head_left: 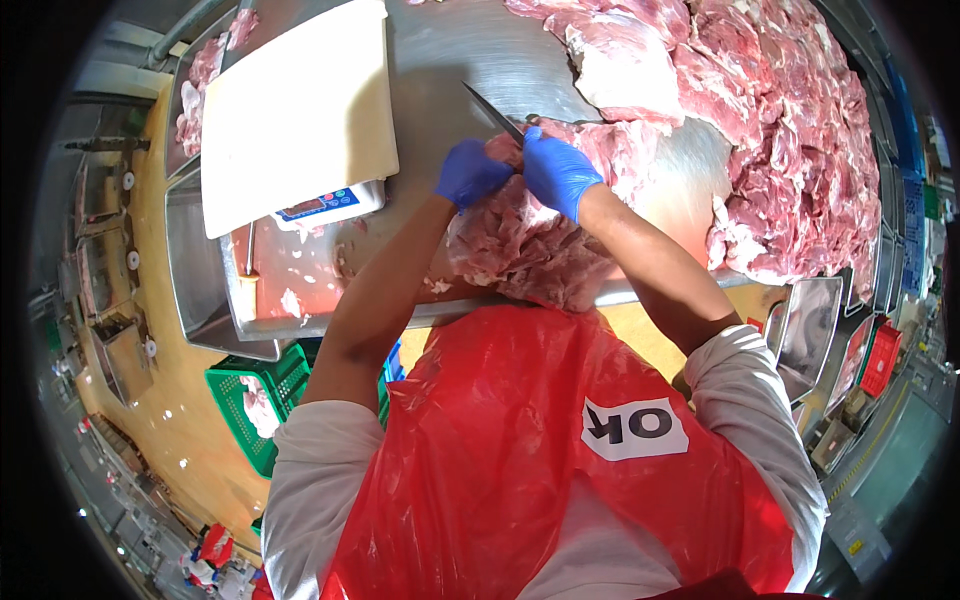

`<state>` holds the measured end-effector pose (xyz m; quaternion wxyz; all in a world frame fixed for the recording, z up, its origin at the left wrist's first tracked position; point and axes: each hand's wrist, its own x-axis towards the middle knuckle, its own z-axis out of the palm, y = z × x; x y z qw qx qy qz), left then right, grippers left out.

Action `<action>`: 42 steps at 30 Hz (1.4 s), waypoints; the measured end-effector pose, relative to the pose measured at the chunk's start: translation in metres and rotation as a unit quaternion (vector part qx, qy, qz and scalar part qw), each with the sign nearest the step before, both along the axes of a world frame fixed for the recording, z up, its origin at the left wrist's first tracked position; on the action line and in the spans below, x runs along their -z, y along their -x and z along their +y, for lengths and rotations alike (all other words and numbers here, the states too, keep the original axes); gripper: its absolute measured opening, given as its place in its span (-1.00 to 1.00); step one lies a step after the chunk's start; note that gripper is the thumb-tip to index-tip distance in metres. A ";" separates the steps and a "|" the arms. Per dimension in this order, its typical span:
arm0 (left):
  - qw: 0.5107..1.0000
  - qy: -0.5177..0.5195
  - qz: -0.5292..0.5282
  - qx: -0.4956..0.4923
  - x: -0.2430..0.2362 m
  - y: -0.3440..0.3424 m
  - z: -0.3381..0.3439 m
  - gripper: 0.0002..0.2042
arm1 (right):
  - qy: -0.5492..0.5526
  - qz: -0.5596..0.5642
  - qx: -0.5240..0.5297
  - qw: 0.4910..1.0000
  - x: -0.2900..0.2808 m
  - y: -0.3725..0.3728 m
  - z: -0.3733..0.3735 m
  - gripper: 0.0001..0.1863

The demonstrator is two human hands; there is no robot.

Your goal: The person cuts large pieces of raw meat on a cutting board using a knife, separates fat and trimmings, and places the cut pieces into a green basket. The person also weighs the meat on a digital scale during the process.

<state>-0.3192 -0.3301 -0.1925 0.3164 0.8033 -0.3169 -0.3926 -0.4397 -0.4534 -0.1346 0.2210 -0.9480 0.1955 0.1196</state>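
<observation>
The right hand (pixel 562 173) is closed round a narrow-bladed knife (pixel 497 115), its long axis running forward-left, away from the body; the left hand (pixel 472 175), nearby, curls against the raw meat slab (pixel 525 243) lying bodyward on the steel table (pixel 450 60).

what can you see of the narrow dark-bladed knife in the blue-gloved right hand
The narrow dark-bladed knife has a slim, metal-looking blade tapering to a point. The blue-gloved right hand grips it, covering the handle. Its tip points forward and leftward, over the shiny grey metal table. The blade's base is close to pink raw meat; whether they touch is unclear.
</observation>
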 end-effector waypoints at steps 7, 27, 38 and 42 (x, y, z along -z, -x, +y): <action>0.988 0.085 -0.114 -0.056 0.006 0.011 -0.001 -0.62 | 0.007 0.168 -0.086 0.982 -0.036 0.064 -0.009 -0.71; 0.971 0.164 -0.175 0.011 -0.054 0.041 0.004 -0.70 | -0.069 0.283 -0.134 0.947 -0.022 0.063 -0.032 -0.63; 0.956 0.207 -0.206 0.003 -0.086 0.055 0.012 -0.65 | -0.229 0.205 0.041 0.951 -0.028 0.121 -0.003 -0.75; 0.943 0.188 -0.268 0.053 -0.099 0.069 0.008 -0.65 | -0.246 0.132 0.029 0.960 -0.008 0.152 0.010 -0.73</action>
